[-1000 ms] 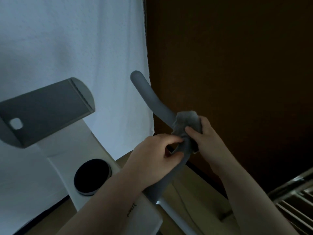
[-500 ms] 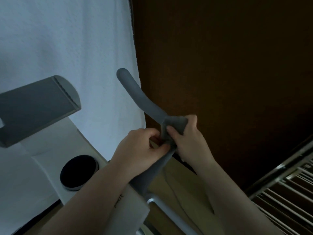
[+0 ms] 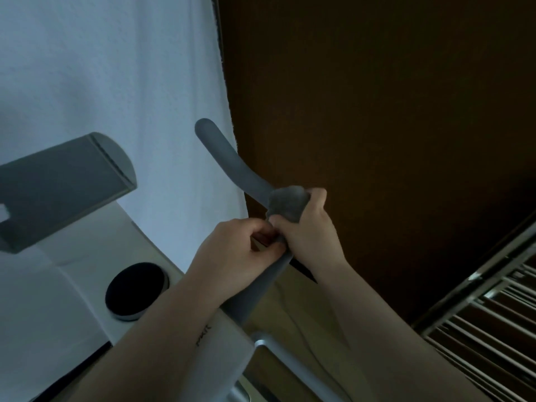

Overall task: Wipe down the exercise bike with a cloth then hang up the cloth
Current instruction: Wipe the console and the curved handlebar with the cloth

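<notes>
The exercise bike's grey right handlebar (image 3: 229, 163) curves up from the white bike body (image 3: 87, 285). A grey cloth (image 3: 287, 203) is wrapped round the handlebar about halfway along. My right hand (image 3: 310, 233) grips the cloth round the bar from the right. My left hand (image 3: 237, 256) sits just below it with thumb and fingers curled, pinching the cloth's lower edge against the bar. Where the hands meet, the cloth's edge is partly hidden.
The bike's grey console housing (image 3: 63, 184) juts out at the left, with a round black knob (image 3: 136, 290) below it. A white curtain (image 3: 116, 68) hangs behind, a dark brown wall (image 3: 377, 111) to the right. A metal rack (image 3: 493, 329) stands at the lower right.
Both hands with the cloth have stayed at about the same spot on the handlebar. My right hand's grip has closed more fully round the cloth. The camera view shifted slightly.
</notes>
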